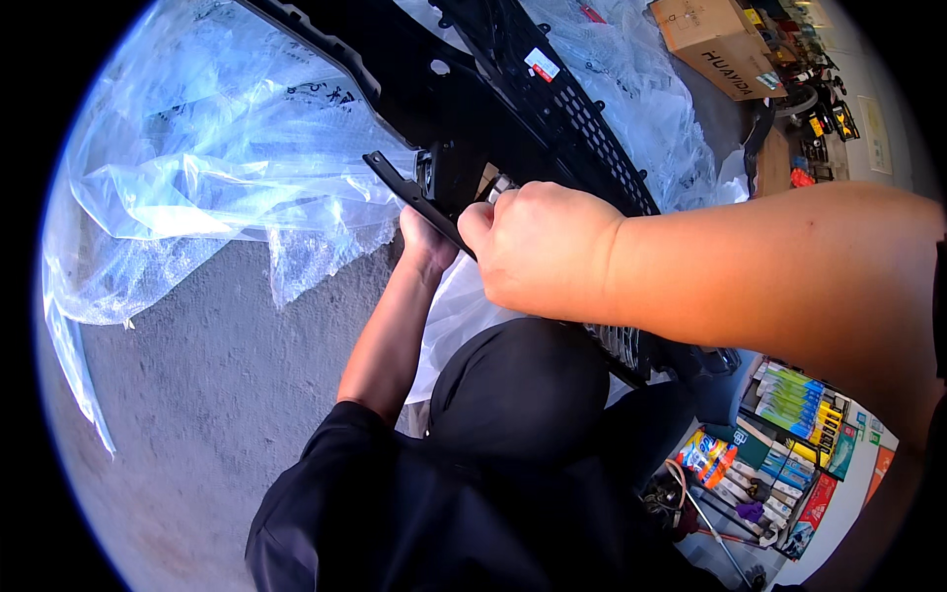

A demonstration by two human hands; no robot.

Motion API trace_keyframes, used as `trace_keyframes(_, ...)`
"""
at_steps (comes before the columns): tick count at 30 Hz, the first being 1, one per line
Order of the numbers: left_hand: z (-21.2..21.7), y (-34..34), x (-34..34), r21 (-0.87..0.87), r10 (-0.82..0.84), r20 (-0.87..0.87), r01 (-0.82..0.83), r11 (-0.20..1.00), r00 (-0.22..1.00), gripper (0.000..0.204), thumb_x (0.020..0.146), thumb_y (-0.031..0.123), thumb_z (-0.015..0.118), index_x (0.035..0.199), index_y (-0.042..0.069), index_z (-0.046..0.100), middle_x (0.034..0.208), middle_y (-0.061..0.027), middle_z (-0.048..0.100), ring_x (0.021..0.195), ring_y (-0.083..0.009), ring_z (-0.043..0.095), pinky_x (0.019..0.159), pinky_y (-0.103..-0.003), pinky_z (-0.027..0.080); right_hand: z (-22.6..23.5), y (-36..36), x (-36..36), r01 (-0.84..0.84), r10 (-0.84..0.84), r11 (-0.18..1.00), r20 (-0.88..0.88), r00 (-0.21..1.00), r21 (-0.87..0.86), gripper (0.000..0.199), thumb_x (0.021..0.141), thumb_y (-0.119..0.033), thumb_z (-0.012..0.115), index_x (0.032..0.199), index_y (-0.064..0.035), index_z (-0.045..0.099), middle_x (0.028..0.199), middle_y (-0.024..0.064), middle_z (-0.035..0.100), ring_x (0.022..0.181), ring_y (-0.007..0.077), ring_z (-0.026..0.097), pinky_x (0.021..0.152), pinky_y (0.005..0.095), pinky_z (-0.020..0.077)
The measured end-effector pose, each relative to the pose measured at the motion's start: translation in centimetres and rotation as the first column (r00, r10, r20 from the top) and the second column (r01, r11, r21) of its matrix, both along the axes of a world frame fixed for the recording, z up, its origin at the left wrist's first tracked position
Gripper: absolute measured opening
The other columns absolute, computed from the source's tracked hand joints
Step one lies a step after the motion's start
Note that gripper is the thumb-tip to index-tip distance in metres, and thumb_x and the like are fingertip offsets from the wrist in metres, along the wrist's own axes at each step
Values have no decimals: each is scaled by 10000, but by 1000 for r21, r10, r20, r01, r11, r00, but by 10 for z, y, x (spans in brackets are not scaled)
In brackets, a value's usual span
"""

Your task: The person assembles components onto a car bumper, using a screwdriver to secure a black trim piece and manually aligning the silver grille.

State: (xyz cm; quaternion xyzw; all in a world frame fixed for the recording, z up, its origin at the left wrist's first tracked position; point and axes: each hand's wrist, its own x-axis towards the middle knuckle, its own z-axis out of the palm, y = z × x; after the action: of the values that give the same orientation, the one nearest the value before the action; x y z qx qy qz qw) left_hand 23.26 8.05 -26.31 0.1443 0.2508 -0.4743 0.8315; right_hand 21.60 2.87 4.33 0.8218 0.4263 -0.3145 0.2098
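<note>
A large black plastic car bumper (414, 94) spans the top middle, with a honeycomb-holed panel and a small red-and-white label (542, 65). My left hand (424, 240) grips a narrow black strip (409, 192) at the bumper's near end from below, and the strip hides most of its fingers. Close on the right, my right hand (538, 247) is closed in a fist against the strip's lower end. A short shiny metal piece (501, 185) shows just above its knuckles. What the fist holds is hidden.
Clear plastic wrap (227, 187) lies crumpled on the grey floor at left and beyond the bumper. A cardboard box (710, 44) stands at the far right. Near the lower right is a rack (799, 414) of colourful packages. My dark-clothed knee (523, 385) rises below my hands.
</note>
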Motion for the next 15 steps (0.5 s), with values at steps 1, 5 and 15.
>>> trace_keyframes(1,1,3,-2,6,-1,-7,1,1000,1000,541,1047,342,306,1344,-6,596,1308,-218,643,1180,-372,638,1057,-515,506,1,1,0,113,-113,993,-4,994,21,225,780,-189,696,875,-3,779,972,165,645,781,276,702,636,372,586)
trace_keyframes(5,8,5,-1,9,3,-15,-3,1000,1000,538,1047,334,305,1350,-6,591,1313,-223,638,1185,-375,633,1064,-516,499,-3,3,-5,170,-176,984,115,978,59,158,742,-186,713,807,-56,773,932,119,639,771,242,712,625,340,586)
trace_keyframes(15,17,9,0,137,12,-19,-10,990,1000,530,1046,315,306,1363,-9,581,1326,-230,627,1194,-379,622,1077,-518,483,-5,4,-3,383,-384,923,142,912,32,140,745,-147,724,843,-53,761,988,157,675,769,252,744,616,349,594)
